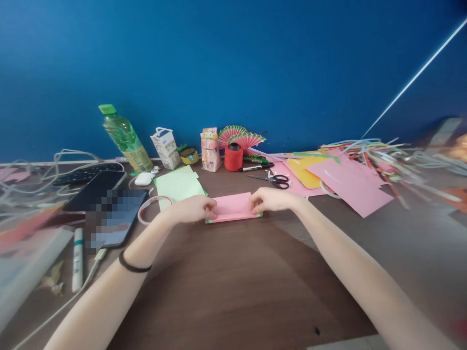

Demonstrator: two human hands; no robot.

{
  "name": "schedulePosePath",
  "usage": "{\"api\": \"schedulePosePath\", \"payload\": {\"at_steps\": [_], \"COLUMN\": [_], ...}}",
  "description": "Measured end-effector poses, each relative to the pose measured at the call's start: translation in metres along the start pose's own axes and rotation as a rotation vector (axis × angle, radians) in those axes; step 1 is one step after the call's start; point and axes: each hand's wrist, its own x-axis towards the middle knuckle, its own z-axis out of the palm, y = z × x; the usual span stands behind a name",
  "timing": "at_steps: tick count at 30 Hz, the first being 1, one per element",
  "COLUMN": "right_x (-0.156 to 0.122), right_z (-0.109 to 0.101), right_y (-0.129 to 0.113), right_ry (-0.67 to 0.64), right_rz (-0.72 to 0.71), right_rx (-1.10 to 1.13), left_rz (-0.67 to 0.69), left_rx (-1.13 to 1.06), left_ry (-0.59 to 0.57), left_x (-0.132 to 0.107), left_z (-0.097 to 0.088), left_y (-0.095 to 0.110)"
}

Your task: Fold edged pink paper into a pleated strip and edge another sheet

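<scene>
A pink sheet of paper [233,203] lies on the table in front of me, its near edge folded into a narrow strip with green at both ends. My left hand [195,209] pinches the sheet's left end. At the right end, my right hand [268,200] grips it with bent fingers and thumb. Light green paper sheets [178,183] lie just beyond my left hand. Behind my right hand rest black-handled scissors [280,181]. Two pleated pink paper fans with green edges [248,141] stand against the wall.
A green bottle [126,138], a small carton [167,148] and a red thread spool [233,157] line the back. Phones [122,218], cables and a marker [78,260] lie left. Pink sheets [352,187], yellow paper [304,170] and coloured strips [379,160] spread right.
</scene>
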Motion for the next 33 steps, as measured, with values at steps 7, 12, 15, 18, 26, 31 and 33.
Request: {"api": "schedulePosePath", "payload": {"at_steps": [7, 12, 15, 18, 26, 31, 33], "right_x": [0.005, 0.009, 0.009, 0.009, 0.007, 0.008, 0.008], "right_z": [0.002, 0.004, 0.004, 0.004, 0.005, 0.007, 0.007], "right_y": [0.005, 0.012, 0.012, 0.011, 0.009, 0.011, 0.011], "right_ry": [-0.021, -0.023, -0.027, -0.023, -0.015, -0.017, -0.019], "right_rz": [0.002, 0.002, -0.018, -0.019, 0.009, 0.015, 0.014], "right_rx": [0.056, 0.118, 0.081, 0.048, 0.023, 0.028, 0.025], "left_rz": [0.031, 0.039, 0.038, 0.045, 0.036, 0.053, 0.055], "left_rx": [-0.08, -0.141, -0.127, -0.12, -0.112, -0.125, -0.132], "left_ry": [-0.11, -0.115, -0.118, -0.123, -0.15, -0.144, -0.144], "left_x": [0.005, 0.008, 0.009, 0.009, 0.009, 0.01, 0.01], "left_z": [0.002, 0.003, 0.003, 0.003, 0.004, 0.006, 0.006], "left_y": [-0.006, -0.013, -0.013, -0.012, -0.01, -0.013, -0.013]}}
